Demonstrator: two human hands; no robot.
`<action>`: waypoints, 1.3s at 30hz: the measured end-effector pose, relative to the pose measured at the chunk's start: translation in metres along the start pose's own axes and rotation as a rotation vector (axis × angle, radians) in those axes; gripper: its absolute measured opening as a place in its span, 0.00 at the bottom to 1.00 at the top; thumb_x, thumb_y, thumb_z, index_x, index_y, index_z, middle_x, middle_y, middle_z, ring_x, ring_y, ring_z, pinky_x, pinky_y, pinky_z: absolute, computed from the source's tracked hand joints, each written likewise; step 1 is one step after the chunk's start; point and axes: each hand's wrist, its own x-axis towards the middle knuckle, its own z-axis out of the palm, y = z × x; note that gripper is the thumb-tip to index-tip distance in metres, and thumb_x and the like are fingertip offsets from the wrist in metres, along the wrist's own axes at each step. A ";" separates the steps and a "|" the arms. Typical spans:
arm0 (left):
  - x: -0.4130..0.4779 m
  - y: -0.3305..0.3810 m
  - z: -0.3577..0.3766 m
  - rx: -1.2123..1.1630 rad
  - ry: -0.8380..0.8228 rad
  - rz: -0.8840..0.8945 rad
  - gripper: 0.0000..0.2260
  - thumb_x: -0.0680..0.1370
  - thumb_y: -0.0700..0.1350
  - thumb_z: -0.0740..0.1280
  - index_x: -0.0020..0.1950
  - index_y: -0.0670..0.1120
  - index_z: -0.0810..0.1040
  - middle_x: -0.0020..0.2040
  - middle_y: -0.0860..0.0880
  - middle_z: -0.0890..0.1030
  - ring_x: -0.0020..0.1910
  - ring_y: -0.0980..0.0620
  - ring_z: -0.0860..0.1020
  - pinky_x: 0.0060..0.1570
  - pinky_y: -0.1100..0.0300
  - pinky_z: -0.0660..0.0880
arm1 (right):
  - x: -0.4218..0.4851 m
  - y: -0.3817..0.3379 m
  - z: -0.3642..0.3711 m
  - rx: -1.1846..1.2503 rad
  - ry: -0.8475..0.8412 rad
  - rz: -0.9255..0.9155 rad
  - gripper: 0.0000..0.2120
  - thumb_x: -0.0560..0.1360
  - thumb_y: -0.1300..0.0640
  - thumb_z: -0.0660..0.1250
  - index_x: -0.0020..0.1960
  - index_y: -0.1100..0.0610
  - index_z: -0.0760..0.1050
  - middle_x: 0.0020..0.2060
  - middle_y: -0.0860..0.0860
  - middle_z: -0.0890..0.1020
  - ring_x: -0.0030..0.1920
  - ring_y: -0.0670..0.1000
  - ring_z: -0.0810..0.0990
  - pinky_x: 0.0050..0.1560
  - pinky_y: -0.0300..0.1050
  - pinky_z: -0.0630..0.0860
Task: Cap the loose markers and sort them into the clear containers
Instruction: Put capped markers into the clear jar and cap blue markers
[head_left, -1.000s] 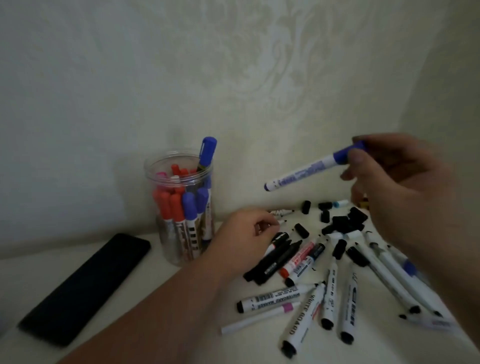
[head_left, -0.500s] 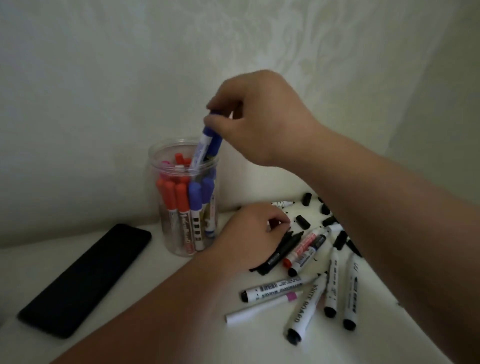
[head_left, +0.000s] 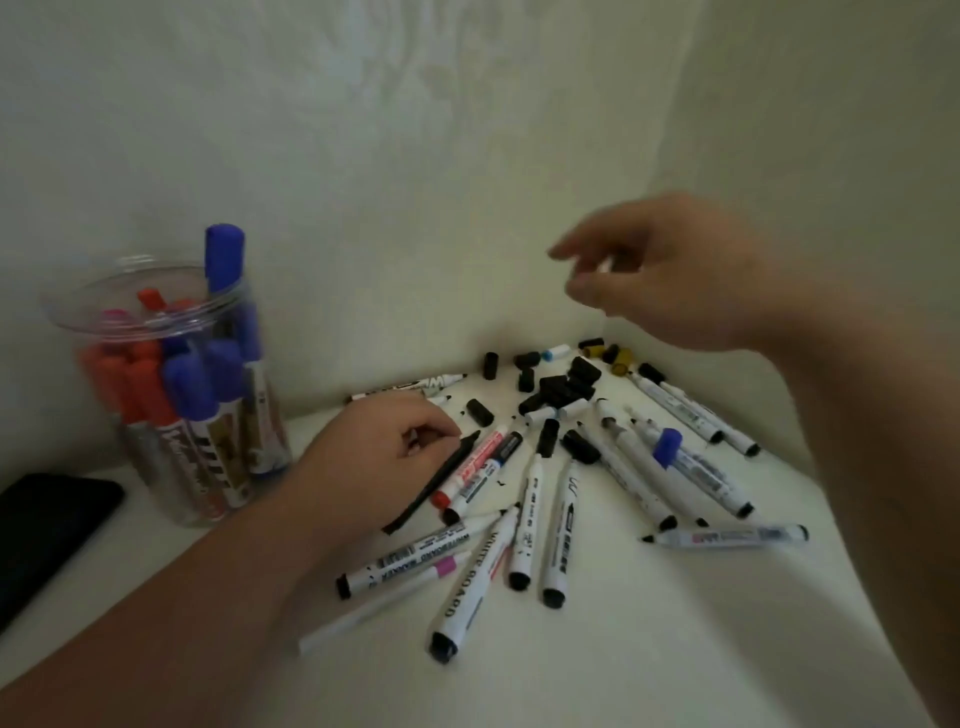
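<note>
Currently loose markers (head_left: 531, 499) lie scattered on the table (head_left: 675, 649), caps (head_left: 558, 389) heaped behind, jar (head_left: 171, 415) of capped ones at left. Left hand (head_left: 379, 462) rests curled against a black marker (head_left: 436, 480), grip unclear; right hand (head_left: 670, 275) hovers above caps, fingers spread, empty.

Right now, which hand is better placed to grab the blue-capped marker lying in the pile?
Right. The right hand hovers empty, fingers relaxed, on the side where the blue-capped marker lies. The left hand sits curled by the black marker, farther from it.
</note>
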 end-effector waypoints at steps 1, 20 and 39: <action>0.000 0.002 0.001 0.016 0.000 0.015 0.04 0.77 0.49 0.71 0.49 0.56 0.85 0.42 0.64 0.79 0.45 0.68 0.75 0.42 0.72 0.67 | -0.014 0.022 0.002 -0.010 -0.013 0.097 0.10 0.78 0.50 0.68 0.59 0.44 0.80 0.45 0.40 0.80 0.42 0.38 0.76 0.41 0.34 0.70; 0.047 0.068 0.039 0.582 -0.340 -0.294 0.18 0.78 0.58 0.64 0.35 0.46 0.74 0.35 0.45 0.79 0.35 0.49 0.78 0.33 0.58 0.72 | -0.072 0.109 0.058 0.094 -0.287 0.319 0.13 0.77 0.56 0.70 0.58 0.43 0.79 0.46 0.37 0.78 0.44 0.38 0.77 0.35 0.27 0.67; 0.009 0.080 0.019 -1.509 -0.121 -0.503 0.14 0.72 0.36 0.68 0.57 0.40 0.80 0.47 0.37 0.84 0.43 0.39 0.85 0.43 0.43 0.83 | -0.062 0.053 0.084 1.439 0.367 0.420 0.17 0.67 0.61 0.72 0.54 0.67 0.77 0.40 0.64 0.85 0.42 0.63 0.86 0.36 0.45 0.83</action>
